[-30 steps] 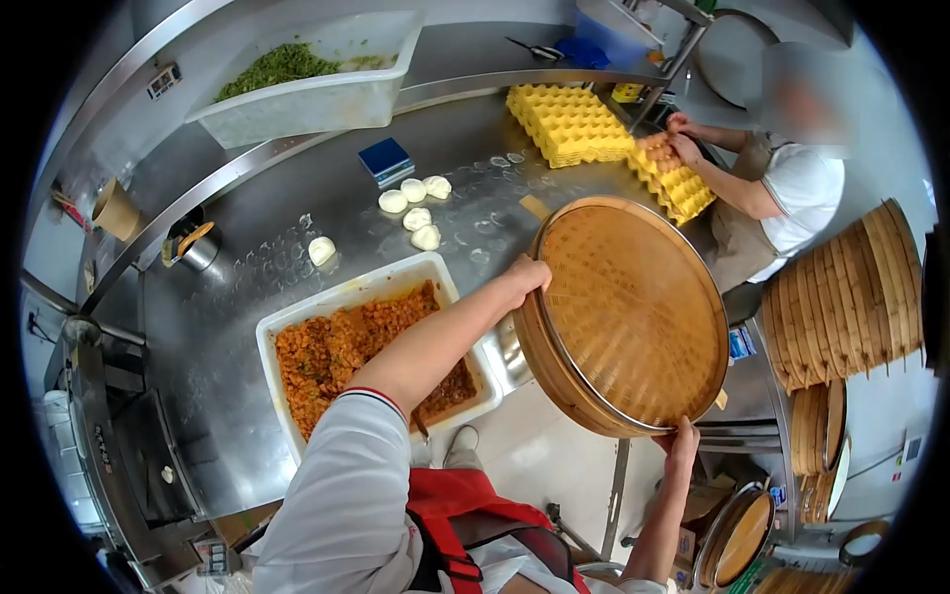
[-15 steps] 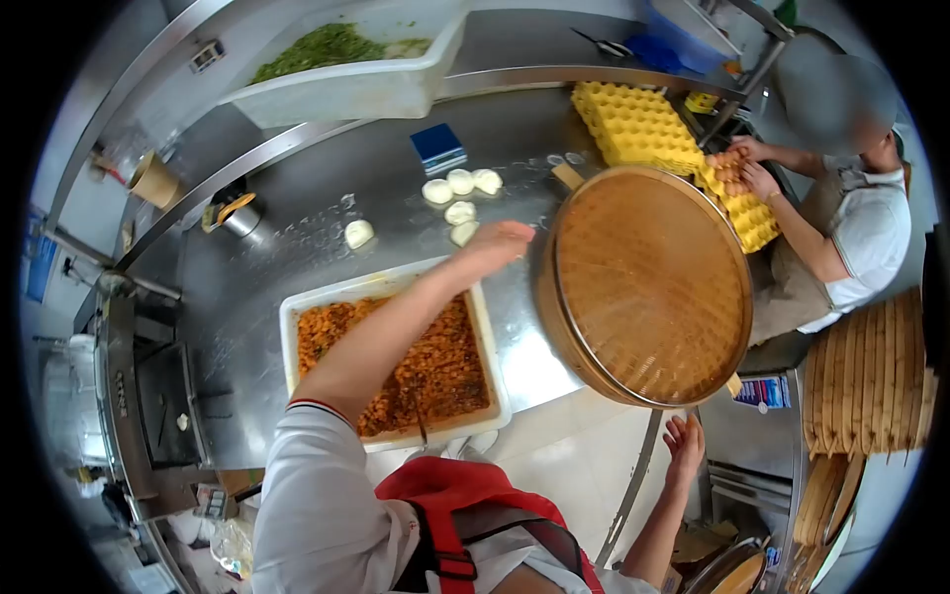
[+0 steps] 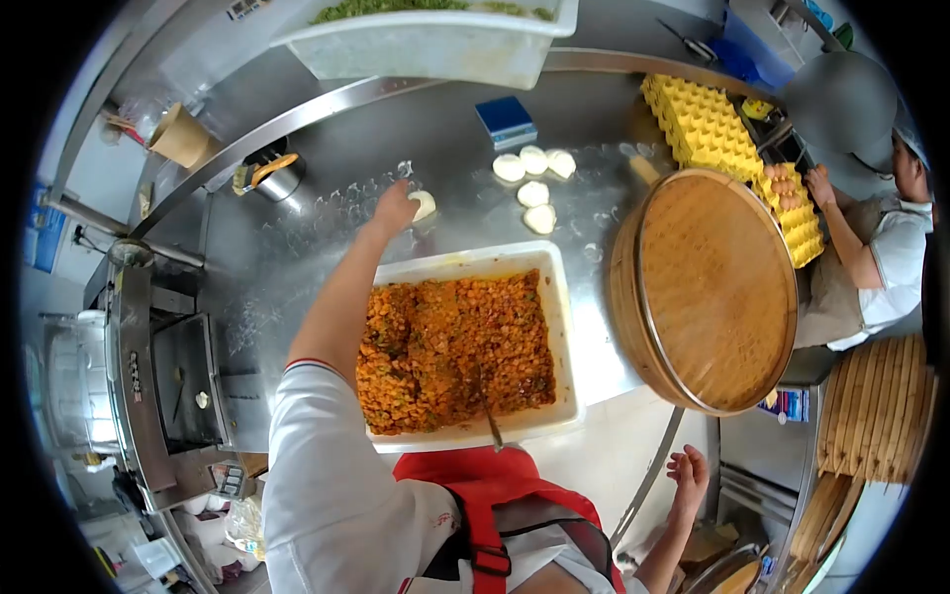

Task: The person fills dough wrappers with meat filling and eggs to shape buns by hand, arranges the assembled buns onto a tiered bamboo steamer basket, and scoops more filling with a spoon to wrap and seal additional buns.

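Observation:
My left hand (image 3: pixel 396 209) reaches over the steel worktop and is closed against the left side of a round white dough ball (image 3: pixel 425 205), which still rests on the surface. Part of that ball is hidden by my fingers. To its right lie several more dough balls (image 3: pixel 532 193) in a loose group. Below my left forearm sits a white tray (image 3: pixel 566 332) of orange-brown chopped filling (image 3: pixel 455 342), with a utensil handle (image 3: pixel 494 430) sticking out at the front. My right hand (image 3: pixel 690 477) hangs in the air below the bamboo steamer (image 3: pixel 717 287), fingers loosely curled and apart, holding nothing.
A blue scale (image 3: pixel 506 121) stands behind the dough. Yellow egg trays (image 3: pixel 698 124) are stacked at the back right, where a co-worker (image 3: pixel 871 247) handles eggs. A tub of chopped greens (image 3: pixel 426 54) sits on the shelf above. A metal cup (image 3: pixel 280 180) stands at the left.
My left hand has swung left from beside the steamer to the lone dough ball. My view has shifted left. My right hand stays low, fingers slightly more curled.

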Motion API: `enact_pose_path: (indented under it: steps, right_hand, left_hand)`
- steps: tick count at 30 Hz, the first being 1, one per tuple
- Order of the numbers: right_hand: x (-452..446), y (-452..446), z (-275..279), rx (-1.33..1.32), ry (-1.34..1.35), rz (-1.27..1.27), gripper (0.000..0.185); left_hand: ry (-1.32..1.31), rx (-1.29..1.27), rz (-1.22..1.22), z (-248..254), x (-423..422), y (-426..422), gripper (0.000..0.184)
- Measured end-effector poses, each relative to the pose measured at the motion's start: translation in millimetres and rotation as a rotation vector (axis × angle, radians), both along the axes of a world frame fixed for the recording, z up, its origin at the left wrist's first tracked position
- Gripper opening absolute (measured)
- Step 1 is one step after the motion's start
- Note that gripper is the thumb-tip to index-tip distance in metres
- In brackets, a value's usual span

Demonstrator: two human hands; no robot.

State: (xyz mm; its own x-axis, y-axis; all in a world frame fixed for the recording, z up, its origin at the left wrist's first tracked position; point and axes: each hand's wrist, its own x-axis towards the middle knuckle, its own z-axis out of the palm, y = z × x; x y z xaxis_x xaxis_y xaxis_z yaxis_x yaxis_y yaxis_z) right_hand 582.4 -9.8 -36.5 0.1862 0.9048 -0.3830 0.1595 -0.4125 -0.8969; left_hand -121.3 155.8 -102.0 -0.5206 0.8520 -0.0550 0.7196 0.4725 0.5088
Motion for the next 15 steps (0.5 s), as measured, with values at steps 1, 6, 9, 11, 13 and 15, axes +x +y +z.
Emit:
enact_pose_path:
  steps: [1,6,9,11,13,15]
  right_hand:
    - [-9.8,-7.9,2.4,0.004,-0.007,0.004,0.025]
    - [-64.2,-44.3,11.0,-0.036,-0.053,0.028,0.025]
    - [-107.6,-50.2,26.9,-0.052,-0.065,0.071,0.026]
    - [-138.1,-49.0,41.8,-0.040,-0.075,0.089,0.024]
    - [-166.7,-46.3,57.2,-0.002,-0.087,0.130,0.022]
    - [-193.4,-43.5,68.5,0.029,-0.083,0.180,0.022]
  left_hand:
    - [-0.001,-0.019,-0.031,-10.5,-4.6,5.6,0.052]
    - [-0.223,-0.116,-0.124,-26.5,-15.5,13.9,0.058]
    - [-0.200,-0.144,-0.166,-24.1,-13.5,14.1,0.058]
    - [0.040,-0.065,-0.295,-18.4,-4.2,8.1,0.053]
    - [0.011,-0.028,-0.380,-9.6,0.5,1.7,0.046]
    - [-0.222,0.078,-0.346,-9.9,-4.2,-0.3,0.041]
